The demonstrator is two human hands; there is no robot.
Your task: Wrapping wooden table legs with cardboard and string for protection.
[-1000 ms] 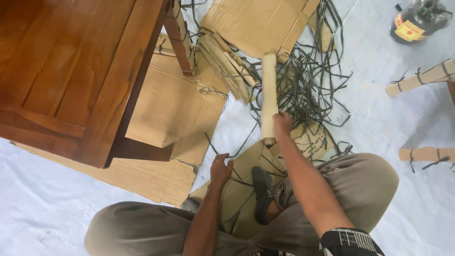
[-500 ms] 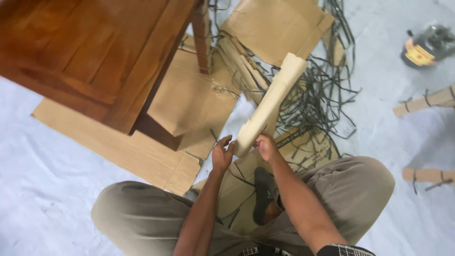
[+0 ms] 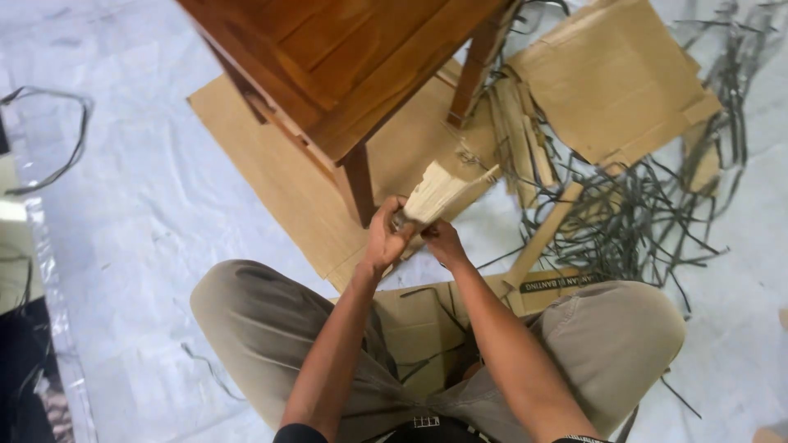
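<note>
I sit cross-legged on a white sheet. Both hands meet in front of my knees on a folded cardboard wrap (image 3: 441, 190), a pale tube-like piece that points up and away from me. My left hand (image 3: 386, 236) grips its lower end from the left. My right hand (image 3: 444, 240) holds the same end from the right, fingers curled under it. The wrap's far end hovers beside the leg (image 3: 359, 182) of a brown wooden table (image 3: 345, 49).
Flat cardboard sheets (image 3: 611, 74) lie under and right of the table. A tangle of dark plastic straps (image 3: 657, 213) spreads at the right. More cardboard (image 3: 419, 324) lies between my legs. A loose strap (image 3: 57, 139) curls at the far left.
The cardboard wrap has come from lying out ahead into both hands and is now turned end-on toward me. The view has swung left, bringing the table closer over my hands.
</note>
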